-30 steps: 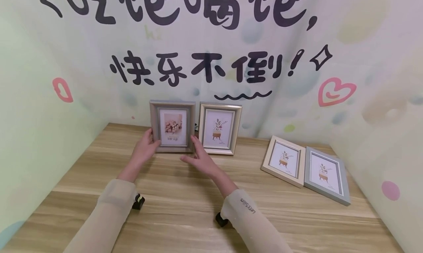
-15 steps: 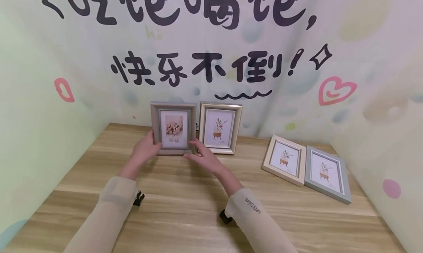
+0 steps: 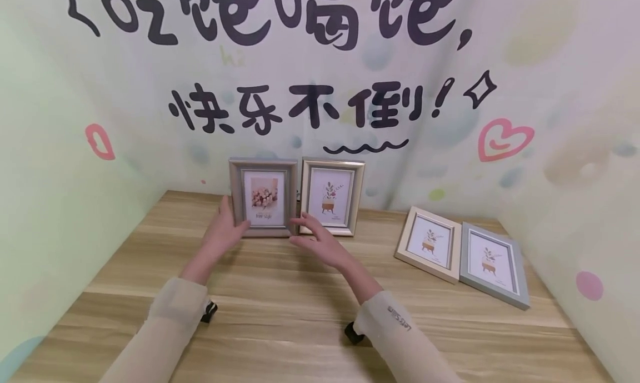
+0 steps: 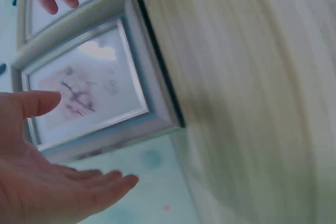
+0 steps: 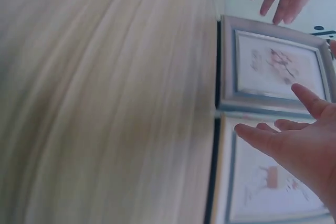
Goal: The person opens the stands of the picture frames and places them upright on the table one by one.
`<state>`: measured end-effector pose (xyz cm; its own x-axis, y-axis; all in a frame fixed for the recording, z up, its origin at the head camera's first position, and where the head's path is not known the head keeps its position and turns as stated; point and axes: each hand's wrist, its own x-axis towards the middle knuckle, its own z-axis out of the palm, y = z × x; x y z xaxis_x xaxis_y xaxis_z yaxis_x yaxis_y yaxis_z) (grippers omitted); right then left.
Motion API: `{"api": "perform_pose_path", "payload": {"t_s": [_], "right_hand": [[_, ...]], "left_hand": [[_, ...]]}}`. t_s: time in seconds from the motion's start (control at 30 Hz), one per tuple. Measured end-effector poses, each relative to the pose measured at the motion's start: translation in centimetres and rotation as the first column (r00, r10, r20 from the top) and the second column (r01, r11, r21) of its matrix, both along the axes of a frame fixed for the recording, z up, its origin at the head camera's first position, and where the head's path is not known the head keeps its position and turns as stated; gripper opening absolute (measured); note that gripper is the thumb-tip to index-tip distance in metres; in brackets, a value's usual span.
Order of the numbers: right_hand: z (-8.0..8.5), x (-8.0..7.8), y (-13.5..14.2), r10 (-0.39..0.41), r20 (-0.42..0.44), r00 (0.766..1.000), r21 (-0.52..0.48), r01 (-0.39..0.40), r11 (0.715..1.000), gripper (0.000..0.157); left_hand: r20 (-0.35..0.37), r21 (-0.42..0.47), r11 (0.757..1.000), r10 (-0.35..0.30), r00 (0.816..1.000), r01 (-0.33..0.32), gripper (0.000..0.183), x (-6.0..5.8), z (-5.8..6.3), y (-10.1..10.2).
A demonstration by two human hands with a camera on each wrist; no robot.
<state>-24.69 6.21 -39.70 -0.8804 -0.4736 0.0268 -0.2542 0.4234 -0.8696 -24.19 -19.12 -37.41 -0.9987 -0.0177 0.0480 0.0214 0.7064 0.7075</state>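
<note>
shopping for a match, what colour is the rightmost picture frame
The rightmost picture frame is greyish blue, best seen in the head view.

On the table (image 3: 285,327), before the backdrop (image 3: 150,83), one frame (image 3: 264,197) stands left of a second frame (image 3: 330,194); at right, a third frame (image 3: 429,244) adjoins a fourth frame (image 3: 492,263).

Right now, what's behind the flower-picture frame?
The printed wall shows above the flower-picture frame. A small dark bit shows in the gap beside the gold frame; can't tell what. The frame's back and anything directly behind it are covered.
</note>
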Motion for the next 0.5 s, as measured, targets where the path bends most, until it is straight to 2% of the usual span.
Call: {"api": "perform_pose_path", "payload": {"t_s": [0.13,0.27,0.5], "right_hand": [[0.4,0.3,2.4,0.004,-0.022,1.0,0.003,-0.004,1.0,0.058],[0.5,0.4,5.4,-0.011,-0.056,0.998,0.041,0.013,0.999,0.06],[0.3,1.0,11.3,-0.093,-0.077,0.993,0.075,0.099,0.992,0.061]], "left_hand": [[-0.1,-0.043,0.998,0.034,0.994,-0.038,0.092,0.8,0.9,1.5],[-0.175,-0.078,0.997,0.003,0.985,-0.017,0.093,1.4,1.6,3.6],[-0.151,-0.095,0.991,-0.105,0.983,0.091,0.085,1.9,1.7,7.2]]}}
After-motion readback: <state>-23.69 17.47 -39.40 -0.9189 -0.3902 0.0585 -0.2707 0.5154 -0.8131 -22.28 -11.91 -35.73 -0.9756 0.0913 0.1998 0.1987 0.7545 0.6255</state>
